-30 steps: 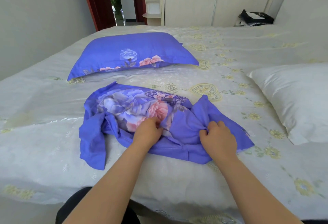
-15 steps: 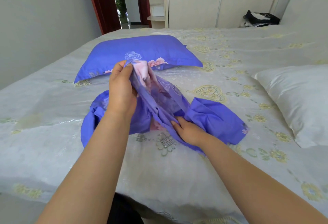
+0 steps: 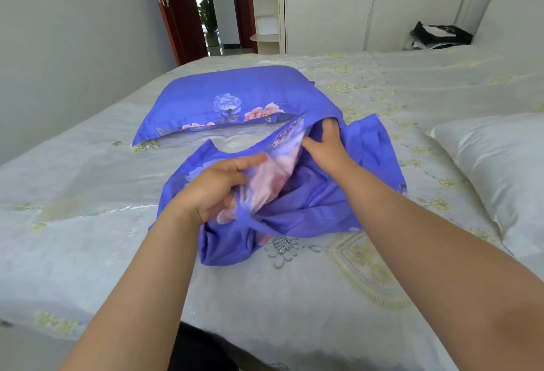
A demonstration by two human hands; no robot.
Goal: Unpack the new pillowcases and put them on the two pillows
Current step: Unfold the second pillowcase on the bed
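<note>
Blue pillowcase (image 3: 309, 203) gripped by left hand (image 3: 212, 188); right hand (image 3: 326, 147) inside.

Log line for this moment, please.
left hand grips loose pillowcase | right hand reaching inside | bare pillow waiting

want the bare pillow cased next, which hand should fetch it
Right, probably. The bare pillow lies on the bed's right side, nearer the right hand. The left hand grips the pillowcase bunched at its opening and can hold it ready.

Pale embroidered bed (image 3: 88, 194), blue-cased pillow (image 3: 235, 97), bare white pillow (image 3: 494, 170), crumpled blue pillowcase (image 3: 309, 203), dark bag (image 3: 438, 35)
</note>
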